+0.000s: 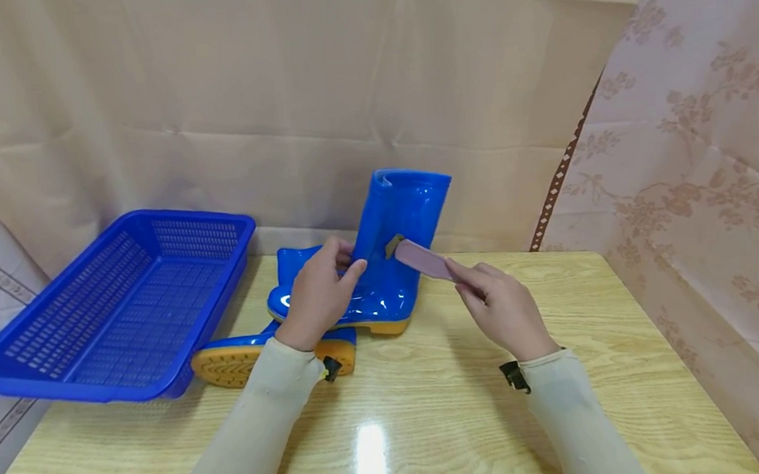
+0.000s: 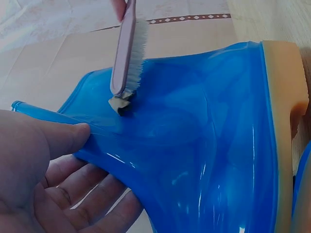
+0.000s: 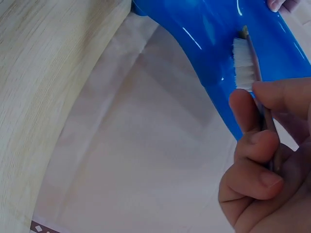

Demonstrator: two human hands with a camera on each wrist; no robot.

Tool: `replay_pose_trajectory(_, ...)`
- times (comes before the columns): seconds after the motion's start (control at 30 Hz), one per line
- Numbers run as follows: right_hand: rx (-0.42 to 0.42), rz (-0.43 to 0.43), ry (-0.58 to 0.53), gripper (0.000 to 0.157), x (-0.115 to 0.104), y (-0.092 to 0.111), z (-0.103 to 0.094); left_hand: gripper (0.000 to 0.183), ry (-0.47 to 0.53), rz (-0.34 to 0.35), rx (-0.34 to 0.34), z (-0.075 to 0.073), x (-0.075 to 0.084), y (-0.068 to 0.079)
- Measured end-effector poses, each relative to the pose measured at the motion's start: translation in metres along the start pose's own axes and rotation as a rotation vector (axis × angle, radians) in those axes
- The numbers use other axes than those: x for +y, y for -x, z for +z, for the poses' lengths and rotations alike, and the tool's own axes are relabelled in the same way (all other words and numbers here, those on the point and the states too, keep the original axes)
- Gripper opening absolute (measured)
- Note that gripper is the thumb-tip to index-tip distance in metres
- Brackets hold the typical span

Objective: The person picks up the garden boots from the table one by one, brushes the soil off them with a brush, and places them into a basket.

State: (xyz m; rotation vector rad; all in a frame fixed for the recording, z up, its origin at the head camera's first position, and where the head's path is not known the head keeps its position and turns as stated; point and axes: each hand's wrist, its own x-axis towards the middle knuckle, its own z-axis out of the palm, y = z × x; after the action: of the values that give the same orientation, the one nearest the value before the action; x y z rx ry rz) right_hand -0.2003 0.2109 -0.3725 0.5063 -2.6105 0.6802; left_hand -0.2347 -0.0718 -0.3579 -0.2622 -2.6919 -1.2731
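Note:
A glossy blue rain boot with a yellow sole stands on the table, its toe pointing left. My left hand grips the front of its shaft, thumb on the near side and fingers beyond. In my right hand is a scrub brush with a mauve handle and white bristles. The brush's tip is at a crumpled brownish patch on the shaft; whether it is dirt or a stuck scrap I cannot tell. A second boot lies on its side, sole toward me, partly hidden by my left arm.
A blue plastic basket with slotted walls stands at the left edge of the wood-grain table. A beige curtain hangs behind the table, and a floral cloth hangs on the right.

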Motion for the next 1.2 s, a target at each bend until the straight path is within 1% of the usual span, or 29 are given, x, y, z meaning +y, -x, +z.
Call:
replay_pose_trajectory(0.23,0.084,-0.095,0.015,0.041,-0.0017,0.0013,0.0013,0.033,0.022,0.001,0.003,0.0002,-0.0020,-0.0005)
replay_pose_trajectory(0.33,0.105,-0.119,0.010,0.041,-0.0020,0.0011,0.0018,0.033,0.026,-0.005,0.008,0.0008,-0.0033,-0.0017)
replay_pose_trajectory(0.43,0.106,-0.116,0.011,0.041,-0.0015,0.0014,0.0020,0.033,0.028,-0.009,0.011,0.0016,-0.0044,-0.0026)
replay_pose_trajectory(0.57,0.107,-0.091,0.021,0.041,0.0001,0.0018,0.0009,0.033,0.030,-0.015,0.011,0.0021,-0.0049,-0.0030)
replay_pose_trajectory(0.7,0.123,-0.083,0.022,0.041,0.0019,0.0010,-0.0010,0.034,0.028,-0.021,0.012,0.0015,-0.0044,-0.0028)
replay_pose_trajectory(1.2,0.129,-0.129,-0.002,0.040,0.0000,0.0021,-0.0071,0.035,0.029,-0.025,0.003,0.0006,-0.0029,-0.0022)
